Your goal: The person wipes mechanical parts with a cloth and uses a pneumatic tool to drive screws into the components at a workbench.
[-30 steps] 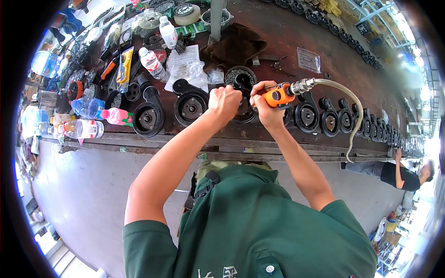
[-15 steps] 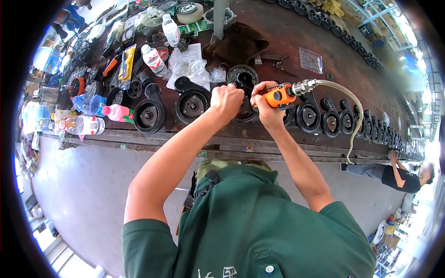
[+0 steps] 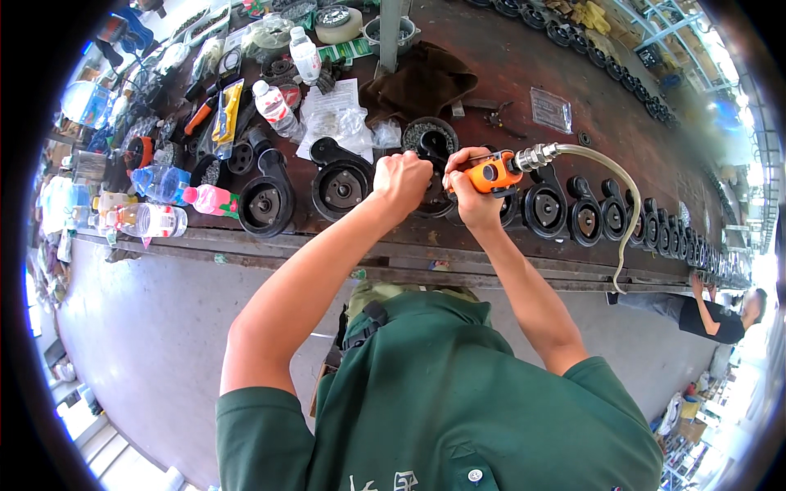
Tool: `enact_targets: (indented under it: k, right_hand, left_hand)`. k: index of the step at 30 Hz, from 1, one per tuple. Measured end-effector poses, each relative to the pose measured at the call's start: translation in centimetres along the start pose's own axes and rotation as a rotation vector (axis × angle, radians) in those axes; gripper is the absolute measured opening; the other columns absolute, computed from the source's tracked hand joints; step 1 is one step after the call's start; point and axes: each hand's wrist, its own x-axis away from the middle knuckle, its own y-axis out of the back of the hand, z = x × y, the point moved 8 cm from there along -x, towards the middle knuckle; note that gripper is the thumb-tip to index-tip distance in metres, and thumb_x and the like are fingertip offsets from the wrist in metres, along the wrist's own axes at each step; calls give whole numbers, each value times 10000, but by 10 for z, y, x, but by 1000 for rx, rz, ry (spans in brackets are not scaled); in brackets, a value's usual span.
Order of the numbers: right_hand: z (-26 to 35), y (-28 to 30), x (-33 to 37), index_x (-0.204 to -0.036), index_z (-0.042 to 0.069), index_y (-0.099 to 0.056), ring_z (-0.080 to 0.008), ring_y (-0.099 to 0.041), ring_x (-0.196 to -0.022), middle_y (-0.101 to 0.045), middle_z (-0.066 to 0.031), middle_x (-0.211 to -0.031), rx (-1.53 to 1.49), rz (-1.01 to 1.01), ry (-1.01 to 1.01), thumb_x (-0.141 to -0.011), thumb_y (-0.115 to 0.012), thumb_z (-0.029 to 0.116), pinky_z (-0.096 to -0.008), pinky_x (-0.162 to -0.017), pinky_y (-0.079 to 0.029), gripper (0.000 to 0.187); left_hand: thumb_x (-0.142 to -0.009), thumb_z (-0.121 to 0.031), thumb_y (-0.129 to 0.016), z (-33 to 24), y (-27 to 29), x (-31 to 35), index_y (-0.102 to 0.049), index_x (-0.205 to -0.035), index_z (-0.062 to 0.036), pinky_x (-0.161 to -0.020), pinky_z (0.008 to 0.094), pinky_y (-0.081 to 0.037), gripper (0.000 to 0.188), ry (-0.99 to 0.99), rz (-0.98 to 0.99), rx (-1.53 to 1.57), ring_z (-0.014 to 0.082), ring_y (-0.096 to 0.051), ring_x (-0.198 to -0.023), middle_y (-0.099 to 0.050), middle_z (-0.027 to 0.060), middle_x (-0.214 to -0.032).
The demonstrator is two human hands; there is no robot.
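My right hand (image 3: 474, 199) is wrapped round an orange air tool (image 3: 493, 173), whose metal coupling and clear hose lead off to the right. The tool's left end points at a black round part with an upright arm (image 3: 435, 195) at the near edge of the bench. Closed into a fist, my left hand (image 3: 402, 182) rests at the left side of that same part; its fingertips are hidden, so what they grip does not show. A similar black wheel-like part (image 3: 341, 190) lies just left of it. Behind my hands stands a bowl of small metal pieces (image 3: 427, 131).
More black parts (image 3: 544, 209) line the bench edge to the right. Plastic bottles (image 3: 274, 106), bags and tools crowd the left. A brown cloth (image 3: 422, 78) lies beside a metal post (image 3: 388, 37). Far right, another person (image 3: 711, 317) is at the bench.
My hands and the air tool keep nearly the same place over the black part. The whole view has shifted very slightly. The person far right has moved their arms a little.
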Motion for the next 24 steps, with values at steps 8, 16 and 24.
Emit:
enact_targets:
  k: [8,16,24]
  right_hand:
    - [-3,-8,2,-986,21,-561,-96,-618,-737,-645,-50,-869,2,81,-11,-819,-610,-85,-244,-677,-522,204]
    - [-2,-22,9,-971,5,-593,-105,-646,-809,-655,-52,-882,137,162,27,-795,-633,-93,-268,-748,-542,205]
    - [-8,-23,7,-1030,47,-496,-122,-560,-751,-586,-78,-931,149,271,32,-892,-569,-57,-274,-703,-508,187]
  left_hand:
    - [-791,-91,-716,3,0,-1,-752,-808,-91,-733,397,-589,40,-60,-64,57,306,-742,-855,-735,149,-870]
    - [-782,-119,-707,5,-4,0,-756,-783,-87,-709,398,-592,59,-28,-132,195,325,-740,-807,-732,153,-821]
    - [-748,-81,-707,8,-5,3,-748,-770,-82,-715,407,-586,46,-40,-139,172,325,-737,-794,-728,155,-805]
